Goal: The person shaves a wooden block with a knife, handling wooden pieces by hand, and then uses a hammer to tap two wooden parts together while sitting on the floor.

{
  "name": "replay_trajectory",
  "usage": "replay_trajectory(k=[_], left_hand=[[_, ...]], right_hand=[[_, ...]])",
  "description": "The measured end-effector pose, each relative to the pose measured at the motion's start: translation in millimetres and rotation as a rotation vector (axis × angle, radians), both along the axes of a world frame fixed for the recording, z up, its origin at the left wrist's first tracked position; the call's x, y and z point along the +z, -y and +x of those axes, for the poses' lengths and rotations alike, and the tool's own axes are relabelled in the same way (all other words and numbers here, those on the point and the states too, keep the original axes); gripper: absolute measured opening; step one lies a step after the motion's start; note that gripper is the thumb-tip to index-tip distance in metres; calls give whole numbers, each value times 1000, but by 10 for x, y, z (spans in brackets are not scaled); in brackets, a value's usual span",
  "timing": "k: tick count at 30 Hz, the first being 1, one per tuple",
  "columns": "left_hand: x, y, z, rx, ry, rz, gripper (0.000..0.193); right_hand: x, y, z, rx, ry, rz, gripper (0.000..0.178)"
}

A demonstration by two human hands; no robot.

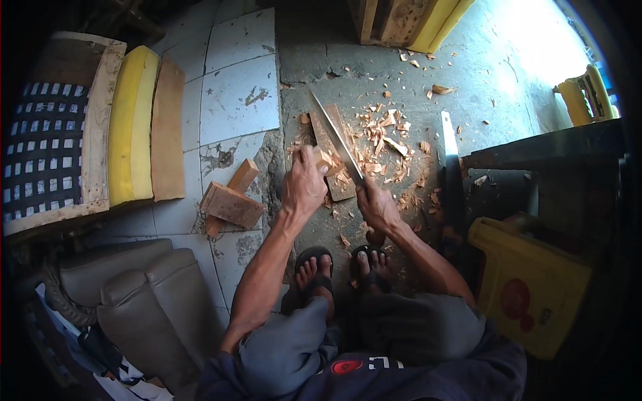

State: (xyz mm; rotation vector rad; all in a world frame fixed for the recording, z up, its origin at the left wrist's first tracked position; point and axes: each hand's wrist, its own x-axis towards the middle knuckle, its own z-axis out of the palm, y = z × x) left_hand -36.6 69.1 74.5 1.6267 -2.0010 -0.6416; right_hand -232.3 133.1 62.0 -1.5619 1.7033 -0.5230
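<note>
My left hand [305, 184] is closed around a small wooden block [322, 158], most of it hidden by the fingers. In my right hand [380, 208] is the handle of a machete, and its long blade [340, 140] slants up and to the left, close beside the block. Whether blade and block touch, I cannot tell. Beneath both lies a flat wooden board [344, 190] on the concrete floor. Pale wood chips [388, 144] are scattered thickly to the right of the board.
Several wood pieces [233, 204] lie stacked on the worn tiles at left. Beyond them stand a yellow cushioned panel [134, 127] and a webbed wooden frame [97, 127]. A handsaw [449, 137] lies on the right, near a yellow crate [528, 287]. A brown padded seat [160, 314] is at lower left.
</note>
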Motion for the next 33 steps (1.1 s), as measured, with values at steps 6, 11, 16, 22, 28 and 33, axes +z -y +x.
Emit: replay_trajectory(k=[6, 11, 16, 22, 28, 33], left_hand=[[7, -375, -99, 47, 154, 22, 35], [-19, -425, -96, 107, 147, 83, 36], [-46, -493, 40, 78, 234, 31, 39], [-39, -519, -28, 59, 287, 86, 39], [-49, -612, 87, 79, 304, 80, 39], [36, -512, -65, 32, 270, 139, 35]], right_hand=[[656, 28, 103, -200, 259, -398, 13], [-108, -55, 11, 116, -122, 20, 16], [457, 94, 52, 15, 84, -117, 17], [67, -36, 30, 85, -97, 99, 16], [617, 114, 132, 46, 71, -157, 14], [66, -102, 9, 31, -48, -87, 16]])
